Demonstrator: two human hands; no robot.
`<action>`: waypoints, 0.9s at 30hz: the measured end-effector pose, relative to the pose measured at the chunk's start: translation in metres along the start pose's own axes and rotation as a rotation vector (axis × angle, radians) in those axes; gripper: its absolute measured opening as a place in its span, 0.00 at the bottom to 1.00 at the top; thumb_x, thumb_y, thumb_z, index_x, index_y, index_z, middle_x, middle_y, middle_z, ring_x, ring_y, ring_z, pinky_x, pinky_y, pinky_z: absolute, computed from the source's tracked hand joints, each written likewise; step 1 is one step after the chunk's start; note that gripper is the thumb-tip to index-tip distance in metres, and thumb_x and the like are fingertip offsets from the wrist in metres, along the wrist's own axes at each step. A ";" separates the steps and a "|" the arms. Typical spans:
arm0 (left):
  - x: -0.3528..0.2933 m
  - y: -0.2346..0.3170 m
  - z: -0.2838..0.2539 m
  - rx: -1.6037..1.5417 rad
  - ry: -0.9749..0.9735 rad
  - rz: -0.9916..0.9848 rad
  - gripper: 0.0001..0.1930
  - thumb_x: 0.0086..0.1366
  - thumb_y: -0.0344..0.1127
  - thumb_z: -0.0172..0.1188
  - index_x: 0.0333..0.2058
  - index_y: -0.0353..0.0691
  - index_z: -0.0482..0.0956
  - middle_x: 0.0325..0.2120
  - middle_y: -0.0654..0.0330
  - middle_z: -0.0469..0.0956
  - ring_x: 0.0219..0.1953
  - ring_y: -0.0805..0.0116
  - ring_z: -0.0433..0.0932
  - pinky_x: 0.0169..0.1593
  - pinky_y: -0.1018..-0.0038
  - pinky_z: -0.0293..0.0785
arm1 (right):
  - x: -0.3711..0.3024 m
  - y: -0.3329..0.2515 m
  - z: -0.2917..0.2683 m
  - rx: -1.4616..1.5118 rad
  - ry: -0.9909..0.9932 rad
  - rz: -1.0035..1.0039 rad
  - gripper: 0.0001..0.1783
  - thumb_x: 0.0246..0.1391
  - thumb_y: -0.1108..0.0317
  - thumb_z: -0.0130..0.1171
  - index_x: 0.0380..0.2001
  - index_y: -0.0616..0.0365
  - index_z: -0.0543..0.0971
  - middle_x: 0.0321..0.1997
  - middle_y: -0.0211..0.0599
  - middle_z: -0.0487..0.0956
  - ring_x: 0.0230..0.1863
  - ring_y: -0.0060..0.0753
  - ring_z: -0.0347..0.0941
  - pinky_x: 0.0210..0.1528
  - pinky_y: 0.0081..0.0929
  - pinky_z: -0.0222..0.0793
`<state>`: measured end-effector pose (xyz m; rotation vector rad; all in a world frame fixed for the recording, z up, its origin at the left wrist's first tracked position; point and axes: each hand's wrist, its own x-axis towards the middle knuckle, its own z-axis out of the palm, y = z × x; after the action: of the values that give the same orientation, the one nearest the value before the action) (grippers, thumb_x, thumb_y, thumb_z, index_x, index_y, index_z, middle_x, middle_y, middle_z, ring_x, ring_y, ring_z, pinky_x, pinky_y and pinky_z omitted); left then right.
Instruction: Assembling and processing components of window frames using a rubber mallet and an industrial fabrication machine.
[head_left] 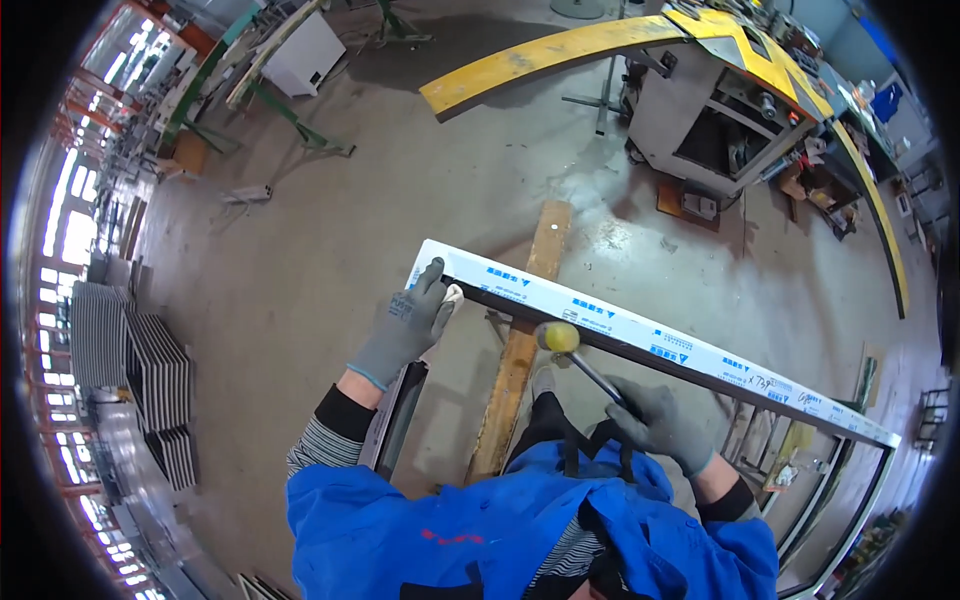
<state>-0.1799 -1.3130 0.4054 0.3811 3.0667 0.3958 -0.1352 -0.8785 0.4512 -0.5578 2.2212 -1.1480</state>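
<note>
A large rectangular metal frame [620, 326], its long side wrapped in white film with blue print, lies across in front of me. My left hand [400, 330], in a grey glove, grips the frame's left corner, with the fingers over the filmed face. Something small and white, perhaps crumpled cloth or paper [455, 297], shows beside the thumb; I cannot make it out clearly. My right hand [660, 420], also gloved, is closed around the dark handle of a mallet [590, 372]. The mallet's yellow head [559, 337] is near the inner edge of the long side, left of its middle.
A wooden beam [510, 390] passes under the frame. Ahead on the right stands a grey machine [680, 125] with long yellow curved arms [540, 62]. Green trestles [300, 120] are at the far left, and stacked grey profiles [155, 375] lie on the left floor.
</note>
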 end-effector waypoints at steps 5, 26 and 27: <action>-0.010 0.002 -0.012 0.009 -0.041 -0.066 0.19 0.73 0.42 0.63 0.56 0.37 0.78 0.66 0.43 0.76 0.42 0.44 0.89 0.41 0.51 0.87 | 0.090 -0.028 0.027 0.016 0.095 -0.325 0.25 0.68 0.69 0.63 0.67 0.60 0.78 0.30 0.46 0.82 0.28 0.44 0.80 0.36 0.35 0.76; 0.002 -0.029 -0.049 -0.283 0.502 -0.295 0.13 0.79 0.40 0.57 0.51 0.36 0.80 0.38 0.45 0.86 0.41 0.44 0.86 0.41 0.56 0.81 | 0.164 -0.049 0.025 0.001 0.352 -0.283 0.22 0.75 0.65 0.54 0.64 0.69 0.77 0.25 0.38 0.77 0.27 0.25 0.76 0.33 0.31 0.75; 0.017 -0.032 -0.043 -0.293 0.571 -0.105 0.13 0.78 0.39 0.58 0.53 0.38 0.80 0.41 0.46 0.85 0.45 0.45 0.86 0.45 0.54 0.81 | 0.159 -0.041 0.026 0.007 0.348 -0.285 0.22 0.75 0.65 0.54 0.64 0.69 0.77 0.25 0.38 0.77 0.27 0.25 0.76 0.33 0.31 0.75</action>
<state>-0.2060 -1.3493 0.4395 0.1031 3.4520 1.1038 -0.2330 -1.0102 0.4262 -0.7365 2.4844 -1.4935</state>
